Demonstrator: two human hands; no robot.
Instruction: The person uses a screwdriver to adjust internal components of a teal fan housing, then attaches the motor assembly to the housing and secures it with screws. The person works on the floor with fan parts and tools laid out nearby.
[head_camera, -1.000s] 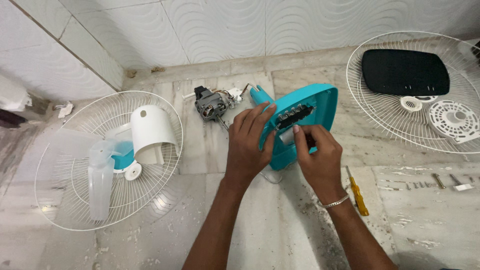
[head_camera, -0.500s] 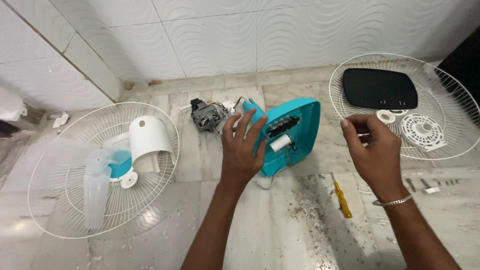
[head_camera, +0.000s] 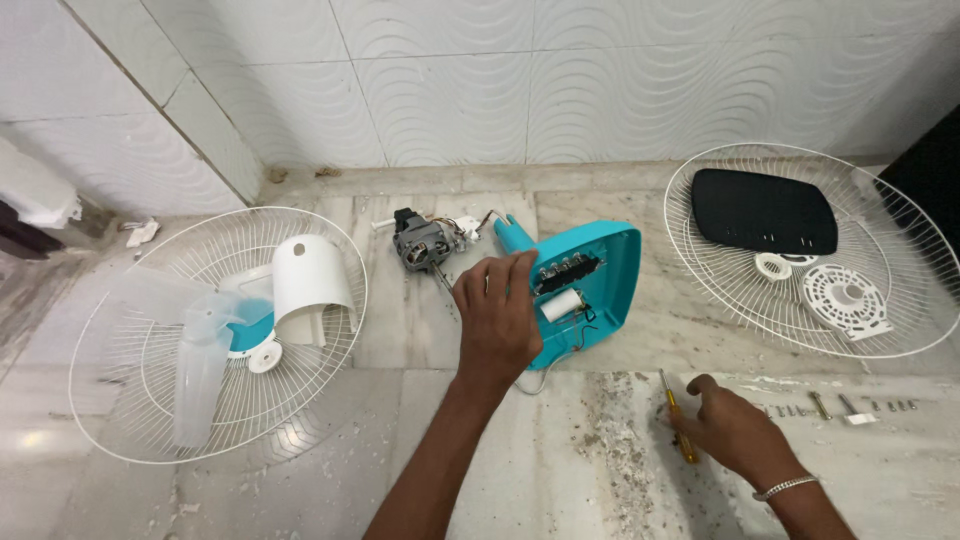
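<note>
Two bare forearms reach into view from the bottom edge, the left arm stretched farther forward, its wrist straight. The left hand (head_camera: 497, 312) is seen from the back, palm down, fingers (head_camera: 505, 268) curled together and pointing away from the body. The right hand (head_camera: 728, 428), with a thin silver bracelet at the wrist, sits low and closer to the body, palm down, its fingers bent inward toward the left and its thumb raised; whether it grips is not clear.

Soft even daylight, sharp (edges slightly bowed).
</note>
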